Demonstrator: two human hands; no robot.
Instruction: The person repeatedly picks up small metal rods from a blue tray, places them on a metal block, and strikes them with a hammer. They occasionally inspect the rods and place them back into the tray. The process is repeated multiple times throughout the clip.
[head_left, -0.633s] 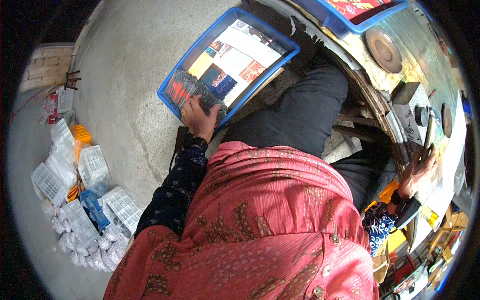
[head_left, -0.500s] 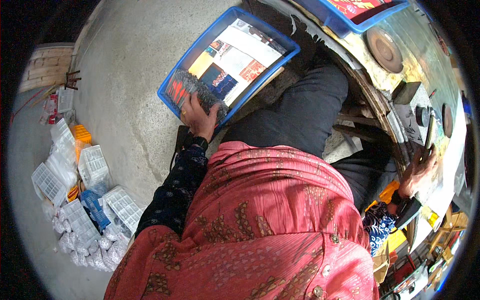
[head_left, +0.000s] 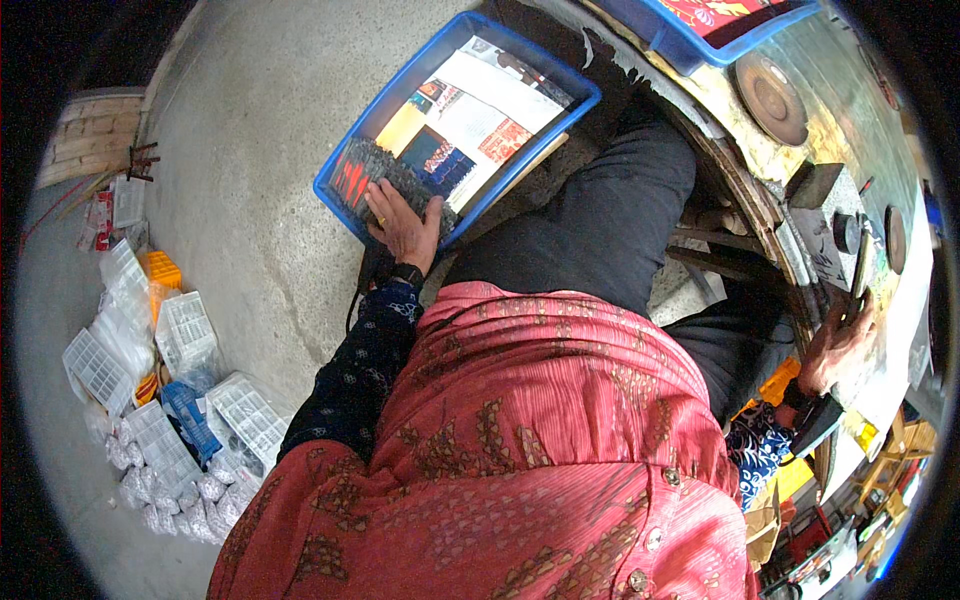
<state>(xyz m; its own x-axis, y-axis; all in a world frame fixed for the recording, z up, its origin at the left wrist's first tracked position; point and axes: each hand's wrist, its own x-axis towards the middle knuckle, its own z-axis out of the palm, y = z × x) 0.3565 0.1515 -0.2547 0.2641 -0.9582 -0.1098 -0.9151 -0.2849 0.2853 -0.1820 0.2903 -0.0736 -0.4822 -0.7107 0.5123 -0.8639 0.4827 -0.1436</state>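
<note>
My left hand (head_left: 405, 228) lies over the near left end of a blue plastic tray (head_left: 348, 128), fingers stretched out and slightly apart. Beneath its fingertips is a pile of thin dark strips with red parts (head_left: 352, 180); their exact kind is too small to make out. Printed paper sheets (head_left: 480, 95) line the rest of the tray. Over at the right, my right hand (head_left: 838, 345) rests at the worktable's edge, its fingers spread and apparently holding nothing. Close to its fingertips stands a grey metal block (head_left: 825, 225) with a black knob (head_left: 846, 234).
On the worktable (head_left: 840, 130) are a round brown disc (head_left: 770, 98) and a second blue tray (head_left: 690, 50). Clear plastic boxes (head_left: 245, 420), an orange basket (head_left: 163, 268) and filled bags (head_left: 190, 500) sit on the floor at left. My dark-trousered leg (head_left: 590, 210) lies beside the tray.
My left hand has gone from curling round the near end of the pile to lying flatter on it, fingers straighter. The right hand stays in place.
</note>
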